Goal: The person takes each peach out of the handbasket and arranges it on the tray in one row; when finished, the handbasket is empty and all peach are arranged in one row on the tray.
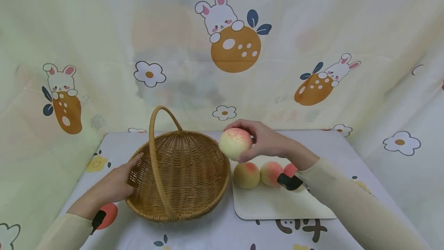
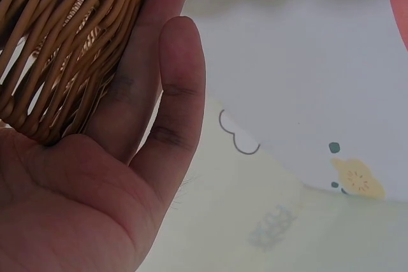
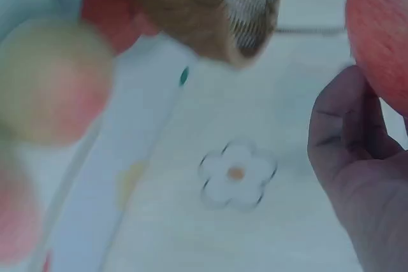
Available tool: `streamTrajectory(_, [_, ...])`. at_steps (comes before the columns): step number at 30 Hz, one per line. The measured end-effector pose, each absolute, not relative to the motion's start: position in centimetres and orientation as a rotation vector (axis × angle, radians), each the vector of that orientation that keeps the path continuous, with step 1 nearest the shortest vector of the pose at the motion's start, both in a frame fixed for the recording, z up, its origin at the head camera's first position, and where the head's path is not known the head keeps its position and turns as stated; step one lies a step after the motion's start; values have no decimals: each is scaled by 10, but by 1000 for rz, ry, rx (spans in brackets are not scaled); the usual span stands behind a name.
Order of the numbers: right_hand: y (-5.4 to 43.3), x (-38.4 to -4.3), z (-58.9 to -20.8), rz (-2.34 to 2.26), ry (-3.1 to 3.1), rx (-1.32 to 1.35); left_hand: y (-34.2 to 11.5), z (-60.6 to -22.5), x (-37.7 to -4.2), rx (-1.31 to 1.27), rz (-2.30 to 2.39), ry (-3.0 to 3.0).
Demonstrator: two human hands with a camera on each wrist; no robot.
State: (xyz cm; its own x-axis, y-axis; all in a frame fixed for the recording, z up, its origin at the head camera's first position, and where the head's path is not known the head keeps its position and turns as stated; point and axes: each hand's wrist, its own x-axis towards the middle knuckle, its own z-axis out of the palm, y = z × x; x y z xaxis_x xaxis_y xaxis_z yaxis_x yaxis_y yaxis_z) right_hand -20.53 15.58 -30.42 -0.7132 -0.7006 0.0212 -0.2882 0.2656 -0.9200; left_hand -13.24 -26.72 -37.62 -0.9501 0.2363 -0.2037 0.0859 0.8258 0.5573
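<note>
A brown wicker basket (image 1: 187,213) with an arched handle stands on the table. My left hand (image 1: 116,182) grips its left rim; in the left wrist view two fairly straight fingers (image 2: 182,87) lie along the outside of the weave. My right hand (image 1: 265,140) holds a pale yellow and pink peach (image 1: 235,144) in the air beside the basket's right rim, over the back left corner of a white tray (image 1: 277,207). On the tray sit a yellowish peach (image 1: 246,175), a pinker peach (image 1: 271,173) and a red one (image 1: 290,169) partly hidden by the right sleeve.
A red round thing (image 1: 108,216) lies left of the basket, partly behind the left wrist strap (image 1: 98,219). Printed cloth (image 1: 173,99) with rabbits and flowers hangs behind the table and at both sides.
</note>
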Motion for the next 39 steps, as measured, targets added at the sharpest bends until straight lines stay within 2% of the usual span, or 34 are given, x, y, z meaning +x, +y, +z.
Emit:
streamTrajectory(8, [239,-194,-324,-1535,2309,-731,-270,-376,-132,244,822,2742])
streamTrajectory(12, [279,-191,-330,-1513,2472,-538,-270,-375,-132,250,831,2744])
streamTrajectory(18, [344,-194,-353,-1206,2759,-313,-271,-377,-131,261,829,2756])
streamTrajectory(23, [386,-190,-387,-986,2787,-302,-271,-378,-131,262,842,2750])
streamTrajectory(31, [391,-177,-423,-976,2690,-289,-270,-376,-131,255,828,2742])
streamTrajectory(39, [376,-174,-433,-785,2727,-244,-268,-375,-129,236,831,2735])
